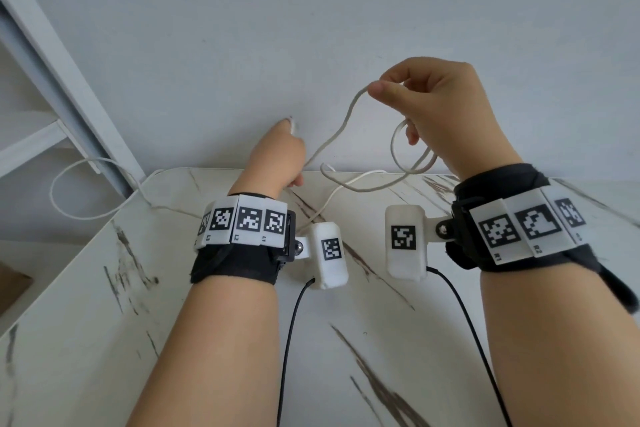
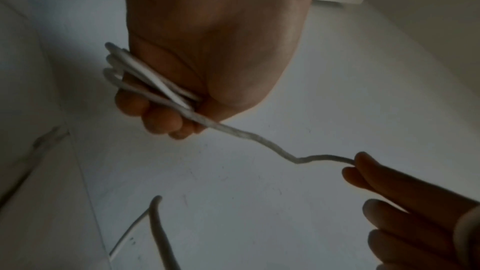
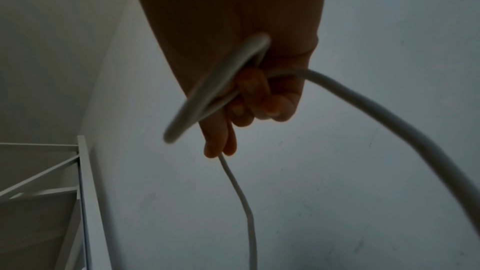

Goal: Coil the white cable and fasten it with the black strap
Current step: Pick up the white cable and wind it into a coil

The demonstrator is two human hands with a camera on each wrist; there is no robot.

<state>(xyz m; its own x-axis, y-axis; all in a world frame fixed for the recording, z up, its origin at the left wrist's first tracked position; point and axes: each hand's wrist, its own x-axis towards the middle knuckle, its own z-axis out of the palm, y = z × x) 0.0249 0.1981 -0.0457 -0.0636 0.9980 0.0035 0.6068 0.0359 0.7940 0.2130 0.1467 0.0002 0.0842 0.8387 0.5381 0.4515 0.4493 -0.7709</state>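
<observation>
The white cable stretches between both hands above the far edge of the table. My left hand is a fist round several short loops of the cable, one bend poking out past the knuckles. From there a strand rises to my right hand, which pinches it between thumb and forefinger. A larger loop hangs from that hand's lower fingers, and a thin strand drops away below. No black strap shows in any view.
Slack cable trails off the far left corner of the marble-patterned table and curls beside a white shelf frame. A plain wall lies close behind. Black camera leads run back along both forearms.
</observation>
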